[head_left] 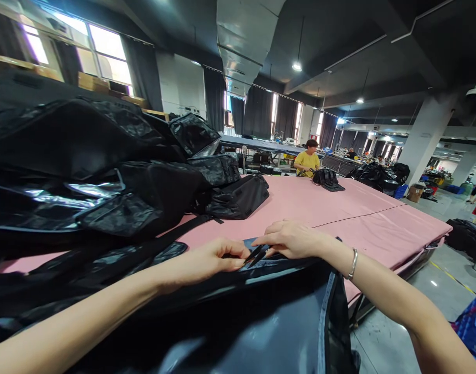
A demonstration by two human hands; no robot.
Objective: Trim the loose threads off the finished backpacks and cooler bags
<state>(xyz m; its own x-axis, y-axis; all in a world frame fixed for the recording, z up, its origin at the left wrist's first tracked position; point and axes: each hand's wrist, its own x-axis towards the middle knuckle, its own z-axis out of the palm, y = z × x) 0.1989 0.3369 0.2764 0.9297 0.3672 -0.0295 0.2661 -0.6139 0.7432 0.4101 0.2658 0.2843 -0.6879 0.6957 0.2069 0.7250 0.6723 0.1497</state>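
Note:
A dark shiny bag (pixel 261 317) lies in front of me on the pink table (pixel 339 208). My left hand (pixel 210 259) pinches the bag's top edge, fingers closed on the fabric. My right hand (pixel 290 240), with a bracelet on its wrist, holds a small dark tool (pixel 256 254), possibly snips, with its tips at that same edge. The two hands almost touch.
A tall heap of black bags (pixel 105 171) fills the table's left side. At the far end a person in a yellow shirt (pixel 308 161) handles another black bag (pixel 327 179). More bags lie on the floor at right, and a blue crate (pixel 474 324) stands near my right arm.

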